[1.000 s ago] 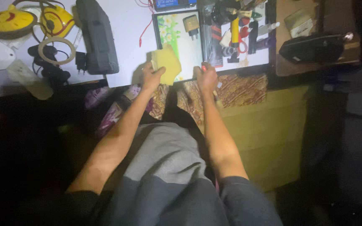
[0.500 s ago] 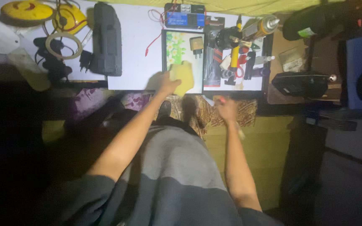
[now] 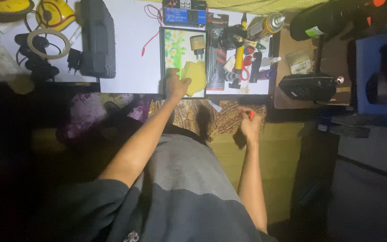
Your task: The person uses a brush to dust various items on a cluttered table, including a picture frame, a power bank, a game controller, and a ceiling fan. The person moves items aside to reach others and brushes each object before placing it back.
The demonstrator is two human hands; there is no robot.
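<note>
1. My left hand [image 3: 175, 85] – fingers curled shut on the near-left edge of a yellow sponge [image 3: 194, 75]; grip looks like a pinch betw. thumb and fingertips
2. Yellow sponge – rests on the lower part of a flower-print tray [image 3: 175, 42], near the tray's front edge, on the white worktop [image 3: 131, 49]. Judged soft, light and compressible; should not slip. Best held by an edge or across its short sides w/ gentle pressure, as a hard squeeze would only flatten it
3. My right hand [image 3: 250, 124] – well apart from the sponge, off the worktop, over the patterned cloth [image 3: 229, 116]. Fingers closed round a thin tool w/ an orange-red tip [image 3: 251, 114]; what kind of tool I cannot tell
4. On the tray behind the sponge: a small yellowish plug adapter [image 3: 197, 44], apart from it
5. Right of the tray: a cluster of hand tools [image 3: 240, 54] and a spray can [image 3: 269, 23] lying tilted
6. Left of the tray: a dark grey case [image 3: 97, 38] and a tape roll [image 3: 48, 43]; yellow gear [image 3: 61, 13] at the far corner
</note>
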